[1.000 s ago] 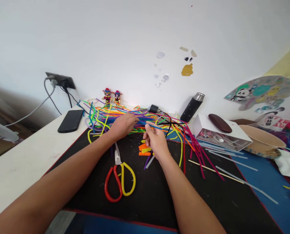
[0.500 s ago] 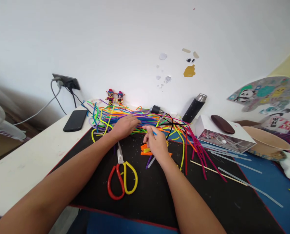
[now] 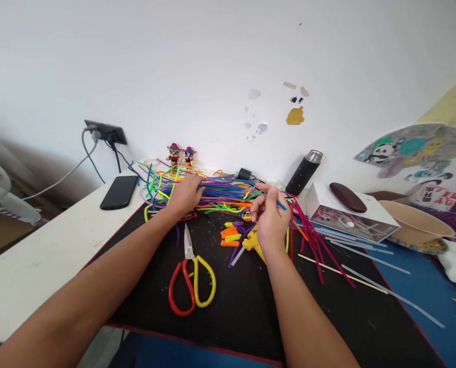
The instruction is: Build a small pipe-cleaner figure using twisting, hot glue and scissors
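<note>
My left hand [image 3: 185, 195] lies on the left part of a heap of coloured pipe cleaners [image 3: 228, 190], thumb and forefinger apart. My right hand [image 3: 271, 217] is closed around a blue pipe cleaner [image 3: 281, 205], whose end sticks out beside the thumb. Under that hand shows part of a yellow glue gun [image 3: 252, 243]. To its left are short bent orange and yellow pieces [image 3: 230, 236] and purple strips. Scissors with one red and one yellow handle [image 3: 189, 278] lie on the black mat [image 3: 235, 306], blades pointing away from me.
A phone [image 3: 118, 192] lies at left. Two small figures [image 3: 180, 155] stand by the wall. Behind on the right are a black thermos [image 3: 304, 171], a white box [image 3: 354, 212] with a brown case on top, and a tan bowl [image 3: 415, 220]. Magenta strips [image 3: 312, 240] and a wooden stick [image 3: 343, 273] lie on the right.
My right hand has moved right, away from the heap, with the blue pipe cleaner. My left hand has shifted slightly left. The glue gun now shows more.
</note>
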Action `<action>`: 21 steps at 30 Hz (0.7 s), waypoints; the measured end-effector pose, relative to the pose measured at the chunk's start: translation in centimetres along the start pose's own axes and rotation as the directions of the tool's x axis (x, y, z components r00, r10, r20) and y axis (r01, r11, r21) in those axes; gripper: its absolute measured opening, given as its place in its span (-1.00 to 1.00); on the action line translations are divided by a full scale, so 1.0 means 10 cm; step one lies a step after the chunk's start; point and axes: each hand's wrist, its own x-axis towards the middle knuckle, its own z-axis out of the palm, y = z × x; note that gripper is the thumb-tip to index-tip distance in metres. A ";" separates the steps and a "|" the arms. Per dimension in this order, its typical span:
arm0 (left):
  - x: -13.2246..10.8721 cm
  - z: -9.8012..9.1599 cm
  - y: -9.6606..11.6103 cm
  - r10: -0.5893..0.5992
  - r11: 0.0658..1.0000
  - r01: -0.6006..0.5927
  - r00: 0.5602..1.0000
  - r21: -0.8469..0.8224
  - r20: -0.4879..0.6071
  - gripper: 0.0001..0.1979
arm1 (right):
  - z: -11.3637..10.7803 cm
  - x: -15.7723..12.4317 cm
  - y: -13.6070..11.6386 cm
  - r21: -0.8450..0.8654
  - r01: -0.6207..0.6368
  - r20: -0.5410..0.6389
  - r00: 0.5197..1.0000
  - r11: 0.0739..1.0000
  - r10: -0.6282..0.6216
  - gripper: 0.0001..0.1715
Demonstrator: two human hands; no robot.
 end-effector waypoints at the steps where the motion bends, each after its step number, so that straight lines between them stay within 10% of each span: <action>1: 0.02 -0.03 0.02 -0.073 0.996 0.071 0.996 -0.048 -0.051 -0.70 | 0.00 0.00 -0.01 0.026 0.006 -0.011 1.000 1.000 -0.006 -0.44; 5: 0.11 -0.18 0.18 -0.331 0.849 0.341 0.939 -0.404 0.097 -0.73 | 0.01 0.01 -0.05 0.097 0.018 -0.030 0.999 0.995 -0.015 -0.45; 11: 0.07 -0.23 0.59 -0.079 0.369 0.602 0.780 -0.708 0.621 -0.44 | 0.07 -0.04 -0.06 0.114 -0.082 0.079 0.994 0.990 0.073 -0.39; 16: 0.10 -0.17 0.70 -0.087 -0.057 0.575 0.811 -0.816 0.578 -0.57 | 0.12 -0.10 -0.04 0.084 -0.150 0.140 0.981 0.985 0.137 -0.32; 21: 0.20 -0.30 0.62 -0.173 -0.224 0.426 0.868 -0.877 0.466 -0.68 | 0.14 -0.11 0.06 0.087 -0.239 0.202 0.955 0.967 0.218 -0.31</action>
